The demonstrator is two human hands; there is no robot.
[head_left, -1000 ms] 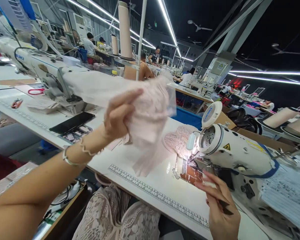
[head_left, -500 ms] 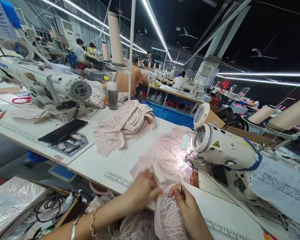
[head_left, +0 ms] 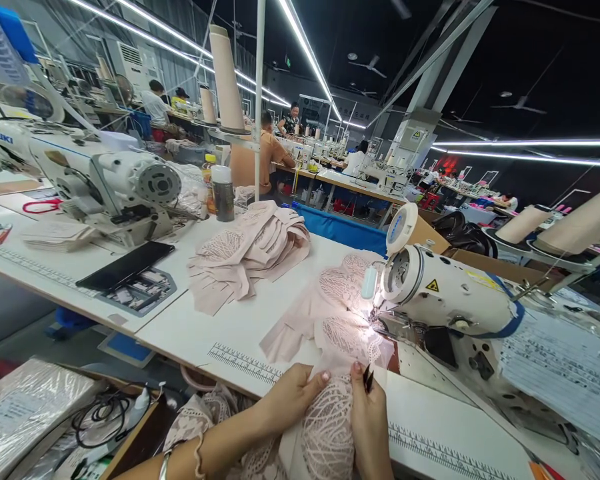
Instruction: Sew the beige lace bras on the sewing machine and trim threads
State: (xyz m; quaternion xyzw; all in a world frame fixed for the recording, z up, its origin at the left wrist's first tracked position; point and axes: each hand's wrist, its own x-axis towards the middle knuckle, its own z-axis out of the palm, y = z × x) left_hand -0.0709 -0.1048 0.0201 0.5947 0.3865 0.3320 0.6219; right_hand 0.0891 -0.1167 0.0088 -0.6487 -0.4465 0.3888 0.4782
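My left hand [head_left: 293,399] and my right hand [head_left: 367,417] pinch a pale pink lace piece [head_left: 326,427] at the near edge of the white sewing table [head_left: 215,327]. The right hand also holds small dark thread snips [head_left: 368,379]. More pink fabric [head_left: 325,317] lies spread from my hands toward the lit needle area of the white sewing machine [head_left: 445,293] on the right. A stack of pink lace pieces [head_left: 250,253] rests further left on the table.
A second sewing machine [head_left: 95,177] stands at the left, with a black phone [head_left: 125,263] and a paper stack [head_left: 55,233] near it. A bottle [head_left: 224,192] and tall thread cones [head_left: 226,80] stand behind. Other people work at distant tables.
My left hand put the pink piece it held aloft onto the stack at left, then came down to the table edge. Both hands now pinch a new lace piece and shift it toward me.
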